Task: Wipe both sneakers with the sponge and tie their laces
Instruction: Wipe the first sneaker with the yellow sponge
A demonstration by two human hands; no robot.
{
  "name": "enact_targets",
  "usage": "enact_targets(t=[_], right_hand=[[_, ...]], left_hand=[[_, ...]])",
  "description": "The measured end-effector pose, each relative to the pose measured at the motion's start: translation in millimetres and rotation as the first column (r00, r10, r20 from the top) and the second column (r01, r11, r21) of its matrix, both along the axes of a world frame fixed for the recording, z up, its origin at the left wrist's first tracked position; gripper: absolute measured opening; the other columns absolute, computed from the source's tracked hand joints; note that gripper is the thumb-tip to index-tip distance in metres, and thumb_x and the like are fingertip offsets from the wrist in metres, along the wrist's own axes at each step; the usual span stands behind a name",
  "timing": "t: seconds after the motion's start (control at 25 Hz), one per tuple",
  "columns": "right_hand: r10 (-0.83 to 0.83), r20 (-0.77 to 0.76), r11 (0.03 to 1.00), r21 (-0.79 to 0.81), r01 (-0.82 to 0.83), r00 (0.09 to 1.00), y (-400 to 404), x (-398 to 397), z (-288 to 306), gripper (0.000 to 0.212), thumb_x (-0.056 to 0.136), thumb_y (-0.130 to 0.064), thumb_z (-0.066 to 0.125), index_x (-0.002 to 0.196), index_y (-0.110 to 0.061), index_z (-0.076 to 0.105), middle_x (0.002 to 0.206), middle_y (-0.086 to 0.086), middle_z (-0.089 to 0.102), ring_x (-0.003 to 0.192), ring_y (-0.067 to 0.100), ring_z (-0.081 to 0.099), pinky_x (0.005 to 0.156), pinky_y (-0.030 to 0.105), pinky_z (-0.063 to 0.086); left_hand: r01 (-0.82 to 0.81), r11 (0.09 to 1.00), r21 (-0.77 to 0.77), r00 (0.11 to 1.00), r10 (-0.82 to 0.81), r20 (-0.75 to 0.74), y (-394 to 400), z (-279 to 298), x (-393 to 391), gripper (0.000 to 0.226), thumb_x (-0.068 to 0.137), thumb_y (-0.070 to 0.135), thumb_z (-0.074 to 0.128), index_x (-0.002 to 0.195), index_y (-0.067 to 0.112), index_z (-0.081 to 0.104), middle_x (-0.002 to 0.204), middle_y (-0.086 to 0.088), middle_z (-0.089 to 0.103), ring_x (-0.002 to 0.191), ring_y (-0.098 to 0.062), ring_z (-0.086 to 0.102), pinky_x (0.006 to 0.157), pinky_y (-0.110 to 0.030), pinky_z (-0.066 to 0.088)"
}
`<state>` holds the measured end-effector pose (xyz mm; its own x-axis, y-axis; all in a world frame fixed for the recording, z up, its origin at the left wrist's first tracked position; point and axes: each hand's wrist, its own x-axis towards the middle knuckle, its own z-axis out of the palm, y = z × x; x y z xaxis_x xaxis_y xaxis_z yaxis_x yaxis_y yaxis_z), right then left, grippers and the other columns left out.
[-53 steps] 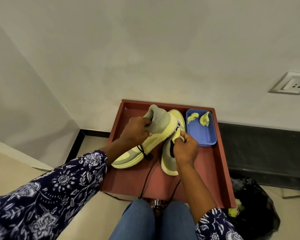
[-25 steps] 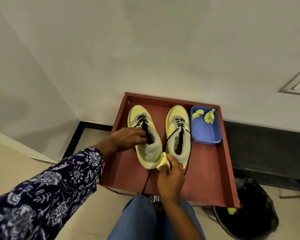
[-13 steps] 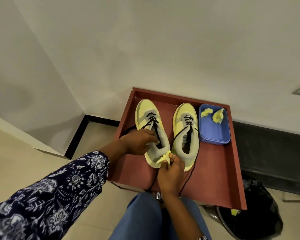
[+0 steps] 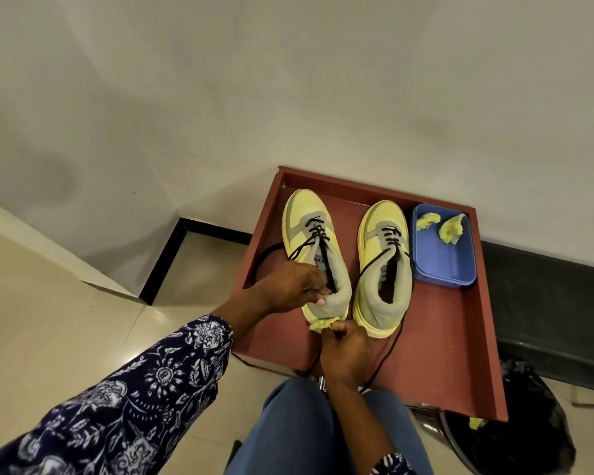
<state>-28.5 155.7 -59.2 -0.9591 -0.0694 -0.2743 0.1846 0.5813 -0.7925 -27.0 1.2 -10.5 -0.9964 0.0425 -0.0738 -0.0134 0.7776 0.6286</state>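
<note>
Two sneakers on red tray (image 4: 453,337), side by side, long axes running away, toes to wall.

Left sneaker (image 4: 314,255): gripped at collar by left hand (image 4: 288,284), likely to steady it.

Sponge (image 4: 323,324): pinched by right hand (image 4: 345,354), pressed to left heel for wiping.

Right sneaker (image 4: 383,269): untouched.

Laces (image 4: 384,351): loose, trailing off tray.

Blue tub (image 4: 443,262): holds sponge scraps.

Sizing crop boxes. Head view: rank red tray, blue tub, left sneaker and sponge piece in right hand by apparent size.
1. red tray
2. left sneaker
3. blue tub
4. sponge piece, mostly hidden inside the right hand, so its true size is unsure.
</note>
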Motion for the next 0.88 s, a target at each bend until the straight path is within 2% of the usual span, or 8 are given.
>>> enact_targets(t=[0.28, 0.48, 0.64, 0.8, 0.88], right_hand=[[-0.034, 0.116, 0.999, -0.037, 0.039, 0.993, -0.9, -5.8, -5.9, 0.009, 0.079, -0.012, 0.068, 0.082, -0.004, 0.064, 0.083, 0.009, 0.068, 0.075, 0.024, 0.061, 0.067, 0.025, 0.040], [-0.059, 0.147, 0.986, -0.149, 0.081, 0.987, -5.8, -1.8, 2.7, 0.010, 0.079, -0.014, 0.069, 0.082, -0.008, 0.061, 0.082, 0.006, 0.067, 0.077, 0.021, 0.061, 0.070, 0.028, 0.045], [-0.052, 0.149, 0.986, -0.152, 0.075, 0.987, -7.8, -1.4, 5.3, 0.011, 0.079, -0.011, 0.068, 0.072, -0.010, 0.060, 0.074, 0.006, 0.064, 0.069, 0.021, 0.058, 0.066, 0.025, 0.042], [-0.080, 0.146, 0.985, -0.142, 0.101, 0.986, -11.9, -4.6, -7.0, 0.031, 0.075, -0.002, 0.068, 0.051, -0.017, 0.054, 0.063, 0.008, 0.062, 0.063, 0.023, 0.057, 0.065, 0.030, 0.045], [-0.074, 0.162, 0.988, -0.124, 0.095, 0.984, -12.8, -6.1, -11.1, 0.034, 0.074, -0.001, 0.067, 0.050, -0.019, 0.051, 0.063, 0.008, 0.062, 0.063, 0.023, 0.057, 0.067, 0.034, 0.048]], left_hand=[[-0.068, 0.997, 0.048, 0.997, 0.067, 0.023, 4.1, -4.9, 2.4, 0.022, 0.083, 0.019, 0.066, 0.100, 0.006, 0.072, 0.094, -0.015, 0.069, 0.087, -0.026, 0.063, 0.076, -0.036, 0.048], [-0.079, 0.996, 0.034, 0.996, 0.078, 0.030, 5.7, -2.5, 1.5, 0.023, 0.084, 0.019, 0.066, 0.102, 0.006, 0.071, 0.097, -0.013, 0.069, 0.089, -0.024, 0.063, 0.074, -0.025, 0.042], [-0.090, 0.995, 0.037, 0.995, 0.089, 0.047, 5.5, -5.0, 2.9, 0.023, 0.084, 0.019, 0.066, 0.102, 0.007, 0.071, 0.099, -0.010, 0.067, 0.091, -0.020, 0.061, 0.067, -0.011, 0.033], [-0.094, 0.995, 0.035, 0.994, 0.091, 0.064, 8.8, -7.0, 4.0, 0.026, 0.084, 0.021, 0.065, 0.106, 0.007, 0.069, 0.102, -0.009, 0.064, 0.094, -0.019, 0.058, 0.074, -0.017, 0.034], [-0.108, 0.994, 0.034, 0.993, 0.105, 0.061, 10.4, -7.1, 5.4, 0.032, 0.081, 0.027, 0.068, 0.105, 0.006, 0.068, 0.101, -0.009, 0.063, 0.093, -0.020, 0.057, 0.072, -0.016, 0.035]])
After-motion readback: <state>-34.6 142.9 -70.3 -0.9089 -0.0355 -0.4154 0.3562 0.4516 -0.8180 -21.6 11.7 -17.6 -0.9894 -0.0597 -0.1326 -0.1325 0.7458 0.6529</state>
